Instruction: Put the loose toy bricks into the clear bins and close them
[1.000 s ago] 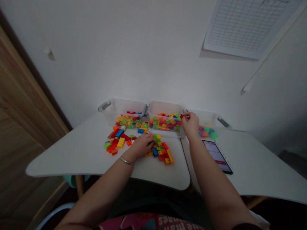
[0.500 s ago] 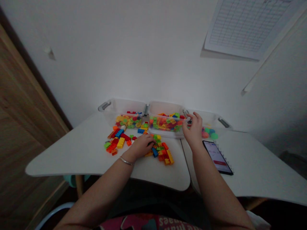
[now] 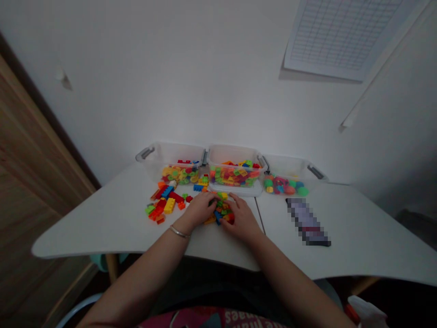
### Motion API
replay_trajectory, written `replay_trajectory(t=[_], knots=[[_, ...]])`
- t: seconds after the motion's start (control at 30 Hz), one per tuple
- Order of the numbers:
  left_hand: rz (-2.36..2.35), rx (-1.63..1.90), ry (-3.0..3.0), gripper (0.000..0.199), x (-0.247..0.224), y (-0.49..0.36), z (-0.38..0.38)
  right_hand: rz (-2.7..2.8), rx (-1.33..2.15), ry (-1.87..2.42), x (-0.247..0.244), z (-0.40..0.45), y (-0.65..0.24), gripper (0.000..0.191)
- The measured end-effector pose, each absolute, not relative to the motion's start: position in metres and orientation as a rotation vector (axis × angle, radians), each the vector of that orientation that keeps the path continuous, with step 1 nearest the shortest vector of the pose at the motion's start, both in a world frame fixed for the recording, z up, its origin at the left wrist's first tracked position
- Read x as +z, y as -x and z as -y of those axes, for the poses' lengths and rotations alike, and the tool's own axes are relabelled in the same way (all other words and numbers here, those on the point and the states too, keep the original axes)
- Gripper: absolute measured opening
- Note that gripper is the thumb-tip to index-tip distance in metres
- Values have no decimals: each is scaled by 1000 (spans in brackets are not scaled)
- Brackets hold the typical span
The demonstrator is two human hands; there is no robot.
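My left hand [image 3: 202, 208], with a bracelet at its wrist, rests at the left side of a pile of toy bricks [image 3: 223, 206]. Its fingers are curled over the bricks, and whatever lies between them is hidden. From the right, my right hand [image 3: 244, 221] reaches around the same pile with thumb and fingers spread apart. Green, yellow, orange and blue bricks show between the two hands; the rest are covered. Another loose group of bricks, including a yellow brick [image 3: 169, 205], lies to the left of my left hand.
Along the wall stand three clear bins: the left bin [image 3: 153, 168] and middle bin [image 3: 235, 155] with bricks, the right bin [image 3: 283, 163] with rounded colourful pieces. A phone [image 3: 309, 223] lies on the right tabletop. A seam [image 3: 260, 216] divides the white tables [image 3: 102, 223].
My right hand has come down from the edge between the middle and right bins to the brick pile. My left hand has stayed at the pile. The view has shifted slightly.
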State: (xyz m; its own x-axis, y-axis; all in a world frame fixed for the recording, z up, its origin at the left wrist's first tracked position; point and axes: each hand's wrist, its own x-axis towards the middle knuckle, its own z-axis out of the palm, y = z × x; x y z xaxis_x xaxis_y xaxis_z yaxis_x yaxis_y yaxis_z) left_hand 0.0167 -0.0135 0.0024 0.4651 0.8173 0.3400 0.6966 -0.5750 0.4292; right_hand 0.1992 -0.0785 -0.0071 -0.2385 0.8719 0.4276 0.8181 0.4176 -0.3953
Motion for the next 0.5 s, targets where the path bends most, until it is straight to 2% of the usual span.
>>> replay_trajectory(t=[0.1,0.27,0.5], knots=[[-1308,757,-2450,25,1,-18,12,2033,64,1413,-5,74,-206,48],[-1277,812,-2418,23,2,-20,13,1928,-3,1383,-5,71,-212,21],[-1263,1002,-2266,23,13,-21,15,1941,-8,1355,-3,77,-208,20]])
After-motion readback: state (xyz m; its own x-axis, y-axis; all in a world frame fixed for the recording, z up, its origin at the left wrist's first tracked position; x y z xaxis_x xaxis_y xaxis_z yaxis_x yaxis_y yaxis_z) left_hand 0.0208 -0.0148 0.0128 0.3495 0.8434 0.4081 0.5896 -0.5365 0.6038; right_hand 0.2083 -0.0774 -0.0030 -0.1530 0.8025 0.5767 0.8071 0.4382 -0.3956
